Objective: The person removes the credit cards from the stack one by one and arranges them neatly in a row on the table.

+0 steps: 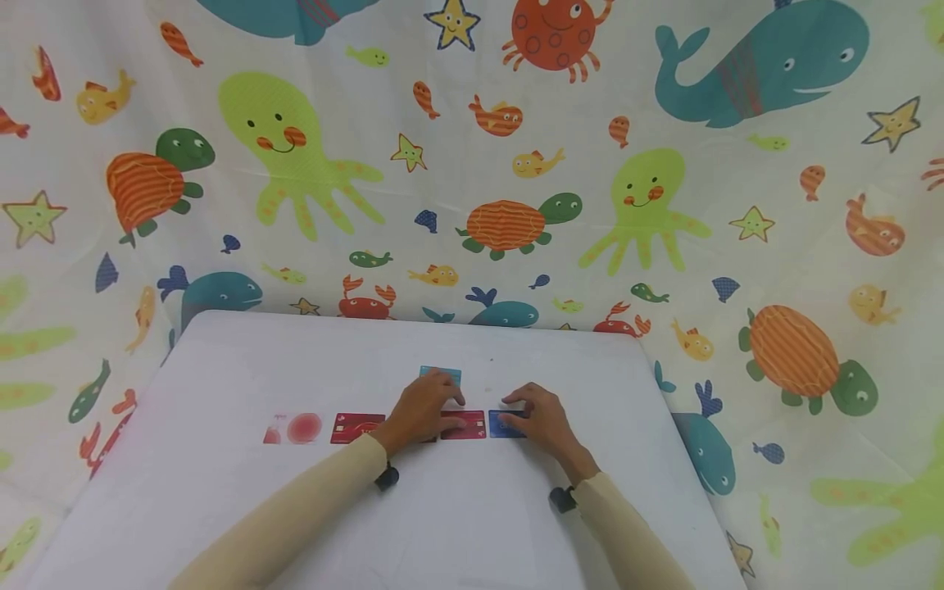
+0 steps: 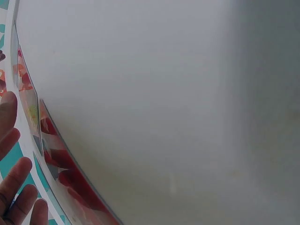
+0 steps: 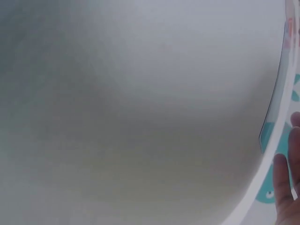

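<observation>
Several cards lie flat in a row on the white table. My left hand (image 1: pixel 422 407) reaches over the middle of the row, its thumb on a red card (image 1: pixel 466 430) and its other fingers bent loosely beyond. A teal card (image 1: pixel 440 372) lies behind the row, partly covered by those fingers. Under the same hand another card is mostly hidden. To the right, my right hand (image 1: pixel 544 416) lays its thumb over a blue card (image 1: pixel 501 430), with the fingers arched past its far edge. In the left wrist view, fingers (image 2: pixel 16 180) stand spread beside glossy card edges.
Left of the hands lie a dark red card (image 1: pixel 350 426) and a pale pink card with a round print (image 1: pixel 304 428). The white table (image 1: pixel 221 508) ends at a curtain (image 1: pixel 501 279) printed with sea animals. Each wrist wears a small black camera.
</observation>
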`<state>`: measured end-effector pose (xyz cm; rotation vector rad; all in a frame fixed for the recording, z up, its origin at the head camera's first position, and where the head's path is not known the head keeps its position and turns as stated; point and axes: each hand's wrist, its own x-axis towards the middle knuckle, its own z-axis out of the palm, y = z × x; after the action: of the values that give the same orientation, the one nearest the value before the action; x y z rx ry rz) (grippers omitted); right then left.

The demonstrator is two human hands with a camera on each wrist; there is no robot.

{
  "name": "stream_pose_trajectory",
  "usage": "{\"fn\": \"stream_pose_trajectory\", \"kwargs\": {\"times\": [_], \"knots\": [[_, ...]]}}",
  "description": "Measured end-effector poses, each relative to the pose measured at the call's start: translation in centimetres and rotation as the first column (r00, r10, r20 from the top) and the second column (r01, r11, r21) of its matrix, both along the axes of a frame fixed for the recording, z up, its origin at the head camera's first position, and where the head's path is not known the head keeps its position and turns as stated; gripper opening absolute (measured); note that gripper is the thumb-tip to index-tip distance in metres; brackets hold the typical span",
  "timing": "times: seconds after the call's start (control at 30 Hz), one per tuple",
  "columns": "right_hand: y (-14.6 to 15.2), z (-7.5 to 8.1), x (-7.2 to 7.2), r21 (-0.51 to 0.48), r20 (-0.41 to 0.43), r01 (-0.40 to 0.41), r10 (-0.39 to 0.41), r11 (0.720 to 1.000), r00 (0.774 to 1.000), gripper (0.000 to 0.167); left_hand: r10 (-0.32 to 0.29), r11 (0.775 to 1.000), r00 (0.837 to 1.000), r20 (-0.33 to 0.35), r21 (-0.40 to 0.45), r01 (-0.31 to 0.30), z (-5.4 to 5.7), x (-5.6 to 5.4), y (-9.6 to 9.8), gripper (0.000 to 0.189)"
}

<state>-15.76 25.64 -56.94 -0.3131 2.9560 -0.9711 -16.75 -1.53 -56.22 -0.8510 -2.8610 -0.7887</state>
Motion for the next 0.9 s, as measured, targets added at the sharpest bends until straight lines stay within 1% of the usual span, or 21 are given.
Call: {"fn": "stream_pose_trajectory", "kwargs": {"times": [0.07,0.2,0.33,0.47,0.63,0.77,0.9], "knots": [[-0.2,0.1,-0.1,-0.002,-0.002,-0.006,0.006,1.0,1.0,0.028,0.006,1.0,1.0,-0.007,-0.007,-0.006,0.0,-0.1,-0.2,0.036],[-0.6,0.2,-0.1,-0.009,-0.01,-0.015,0.015,1.0,1.0,0.028,0.028,0.999,1.0,-0.001,-0.024,-0.028,0.0,-0.2,-0.7,0.038],[-0.9,0.1,-0.2,-0.012,-0.017,-0.01,0.01,1.0,1.0,0.026,0.041,0.999,0.999,0.015,-0.024,-0.041,0.1,-0.4,-1.3,0.039],[-1.2,0.0,-0.2,-0.025,-0.016,-0.005,0.004,1.0,1.0,0.026,0.05,0.998,0.999,0.016,-0.032,-0.05,-0.1,-0.5,-1.9,0.04],[-1.4,-0.2,-0.3,-0.036,-0.02,-0.01,0.009,0.999,1.0,0.026,0.052,0.998,0.999,0.012,-0.04,-0.052,-0.3,-0.7,-2.5,0.039],[-1.6,-0.3,-0.4,-0.033,-0.023,-0.018,0.017,0.999,1.0,0.025,0.049,0.998,0.999,0.004,-0.033,-0.049,-0.3,-0.7,-2.8,0.038],[-1.8,-0.2,-0.4,-0.039,-0.017,-0.02,0.02,0.999,1.0,0.025,0.056,0.997,0.998,-0.005,-0.046,-0.056,-0.3,-0.8,-3.2,0.038]]}}
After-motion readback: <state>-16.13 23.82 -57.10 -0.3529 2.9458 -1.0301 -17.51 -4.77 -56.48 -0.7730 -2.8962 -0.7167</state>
